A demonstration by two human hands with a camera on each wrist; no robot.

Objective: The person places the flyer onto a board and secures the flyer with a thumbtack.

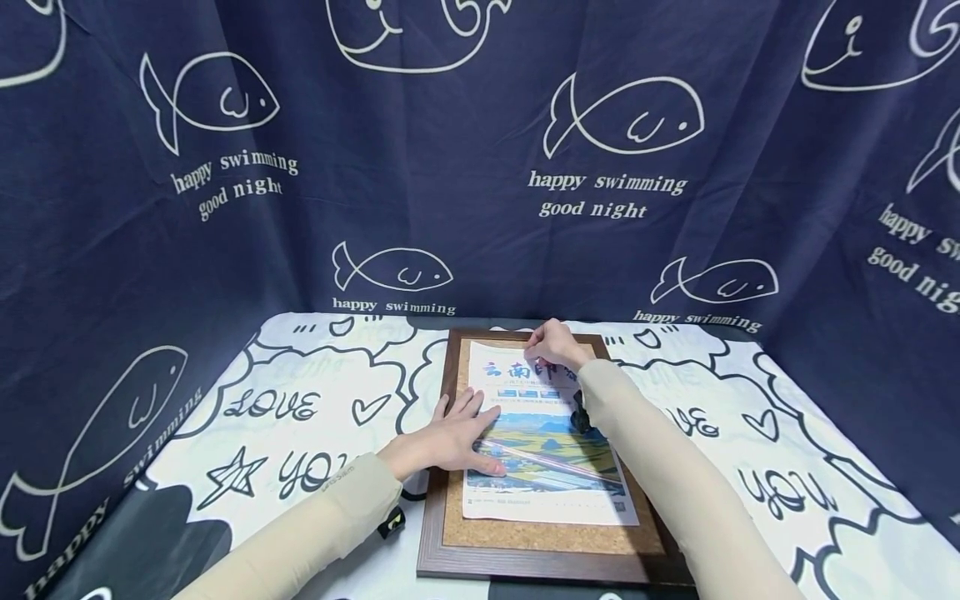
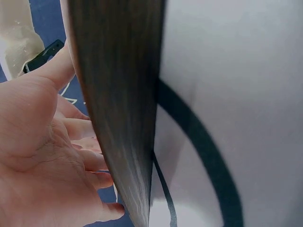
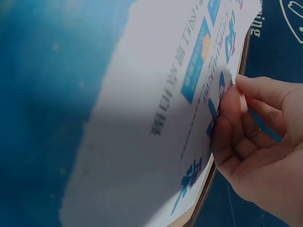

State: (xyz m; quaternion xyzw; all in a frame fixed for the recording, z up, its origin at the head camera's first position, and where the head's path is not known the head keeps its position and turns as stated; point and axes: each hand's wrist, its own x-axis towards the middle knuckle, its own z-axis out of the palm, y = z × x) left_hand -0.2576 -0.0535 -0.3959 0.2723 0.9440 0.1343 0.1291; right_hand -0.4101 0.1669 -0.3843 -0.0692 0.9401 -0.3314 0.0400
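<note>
A cork board (image 1: 540, 538) with a dark brown wooden frame (image 1: 540, 564) lies on the table, bearing a printed poster (image 1: 555, 433) with a landscape picture and Chinese lettering. My left hand (image 1: 453, 437) rests on the poster's left side, fingers spread; the left wrist view shows this hand (image 2: 38, 156) beyond the frame's side (image 2: 118, 94). At the poster's top edge, my right hand (image 1: 553, 343) pinches something tiny. Close up, a thin brassy glint, like a small pin (image 3: 233, 85), shows between thumb and fingertip, against the paper (image 3: 137, 118). Its far end is hidden.
Beneath the board spreads a white tablecloth (image 1: 300, 400) with black line drawings and lettering. Dark blue curtains (image 1: 480, 167) printed with fish enclose the table at the back and both sides.
</note>
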